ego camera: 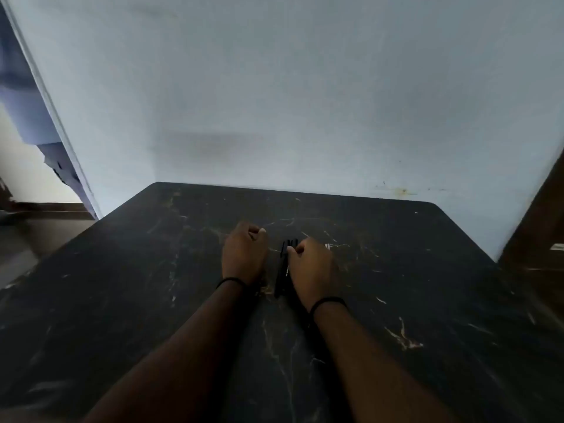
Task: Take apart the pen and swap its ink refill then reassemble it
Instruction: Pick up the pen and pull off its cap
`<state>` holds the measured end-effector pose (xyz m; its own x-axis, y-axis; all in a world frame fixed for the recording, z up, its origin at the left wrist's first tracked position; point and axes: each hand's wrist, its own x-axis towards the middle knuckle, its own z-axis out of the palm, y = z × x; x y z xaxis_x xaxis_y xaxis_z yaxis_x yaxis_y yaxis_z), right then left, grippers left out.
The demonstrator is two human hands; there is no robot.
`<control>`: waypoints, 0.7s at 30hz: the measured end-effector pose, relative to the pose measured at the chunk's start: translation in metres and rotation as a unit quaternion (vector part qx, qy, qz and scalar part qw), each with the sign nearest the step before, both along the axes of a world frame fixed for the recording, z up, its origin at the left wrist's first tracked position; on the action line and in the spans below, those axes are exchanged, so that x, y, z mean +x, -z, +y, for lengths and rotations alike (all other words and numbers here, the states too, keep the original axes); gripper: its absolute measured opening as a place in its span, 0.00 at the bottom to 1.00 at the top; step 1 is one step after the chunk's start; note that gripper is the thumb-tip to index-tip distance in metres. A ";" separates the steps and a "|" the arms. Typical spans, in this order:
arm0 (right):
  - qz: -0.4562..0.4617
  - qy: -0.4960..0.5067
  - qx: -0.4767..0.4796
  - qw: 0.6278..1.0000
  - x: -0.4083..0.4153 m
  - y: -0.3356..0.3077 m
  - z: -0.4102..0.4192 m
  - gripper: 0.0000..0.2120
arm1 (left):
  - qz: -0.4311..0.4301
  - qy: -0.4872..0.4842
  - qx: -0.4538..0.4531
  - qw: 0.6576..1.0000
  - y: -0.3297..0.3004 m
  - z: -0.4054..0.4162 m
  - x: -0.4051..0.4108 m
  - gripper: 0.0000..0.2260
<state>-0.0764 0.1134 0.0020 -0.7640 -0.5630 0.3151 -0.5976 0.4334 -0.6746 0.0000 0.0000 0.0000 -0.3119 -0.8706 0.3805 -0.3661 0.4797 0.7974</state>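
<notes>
Slim black pens (282, 271) are seen lying on a scratched dark tabletop (427, 270) between two hands, just beside the curled right hand (312, 270); the left hand (244, 254) is loosely fisted, grasp unclear.

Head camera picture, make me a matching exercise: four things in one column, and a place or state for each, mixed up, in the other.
Column one:
1. left hand
2. right hand
3. black pens
4. table

Column two:
A. dark and scratched, pushed against the pale wall
B. fingers curled, just right of the pens, thumb at their far end
C. lying between the two hands
D. loosely curled, left of the pens, apart from them

Pairs: 1-D, 2-B, 3-C, 4-A
</notes>
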 end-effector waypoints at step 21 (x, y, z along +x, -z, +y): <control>-0.008 0.019 0.114 0.993 0.002 -0.019 0.003 0.11 | 0.000 0.015 -0.009 1.000 -0.002 0.004 -0.004 0.06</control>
